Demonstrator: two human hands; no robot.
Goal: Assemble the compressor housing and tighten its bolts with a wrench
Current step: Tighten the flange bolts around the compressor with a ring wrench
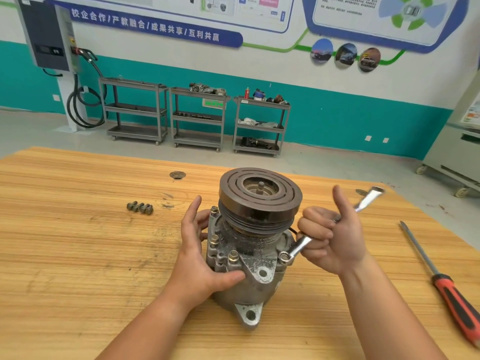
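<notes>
A grey metal compressor [257,268] stands upright on the wooden table [78,255], its dark grooved pulley [259,198] on top. Three bolts [214,240] stick up from the housing's left flange. My left hand [200,258] holds the housing's left side, with the thumb pressed across the front. In my right hand [335,237] I grip a silver wrench [301,244]; its ring end [284,256] sits on a bolt at the housing's right side and its other end points up to the right. That thumb sticks up.
Several loose bolts [140,207] lie on the table to the left. A red-and-black screwdriver [441,279] lies near the right edge. A small round disc [177,174] lies towards the far edge. Grey shelf carts [197,118] stand by the far wall.
</notes>
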